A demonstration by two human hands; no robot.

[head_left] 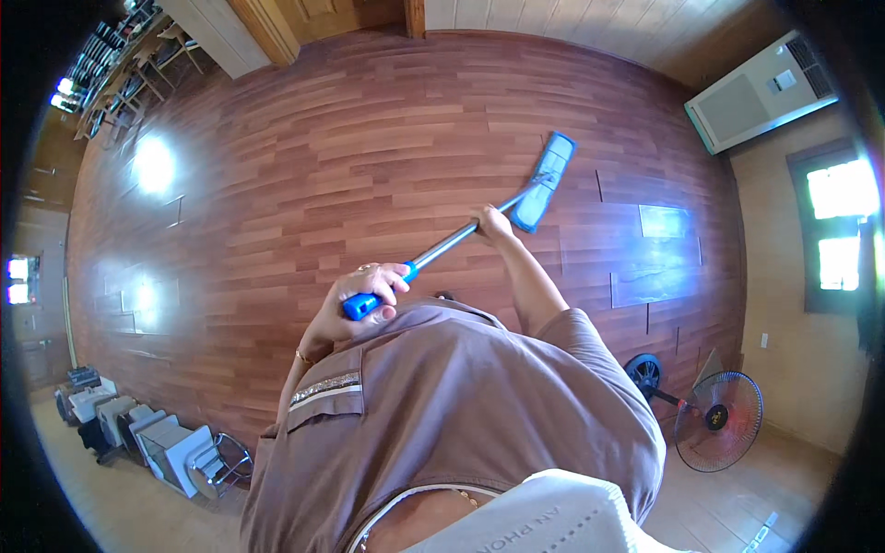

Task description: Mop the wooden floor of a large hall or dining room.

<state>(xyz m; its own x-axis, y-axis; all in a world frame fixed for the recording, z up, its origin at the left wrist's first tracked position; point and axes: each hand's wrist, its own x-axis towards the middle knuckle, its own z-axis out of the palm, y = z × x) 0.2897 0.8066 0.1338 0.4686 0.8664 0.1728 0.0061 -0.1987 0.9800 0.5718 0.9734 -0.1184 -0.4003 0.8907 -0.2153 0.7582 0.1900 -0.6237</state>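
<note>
**Flat mop across wood-plank floor, held at two points**

Seen mid-frame: flat mop [447, 245], slanting from blue grip [362, 306] near the waist up to the right. At the far end, long blue mop head [550, 187], set on the wood-plank floor [369, 138] ahead and to the right of the body.

Hands apart from each other, both clamped on the mop. Left hand [364, 288] wrapped around the blue grip, ring on one finger, bracelet [300, 357] at the wrist. Right hand [491, 224] closed round the silver shaft farther down, nearer the mop head.

Below the grip: brown shirt [461, 396], striped band on left sleeve.

Right of the mop: blue-white glare on the planks, dark seams around it. Near the right side of the body, round-bladed fan [719, 419]. Farther out, bright window [839, 226] in the wall; upper right, white boxy unit [761, 97] with dark grille.

Top edge: wooden door [327, 18]. Upper left: chairs [175, 48] beside a worktop [136, 48], contents too small to tell. Lower left: grey and white items [166, 447] grouped together, exact kinds unclear.
</note>
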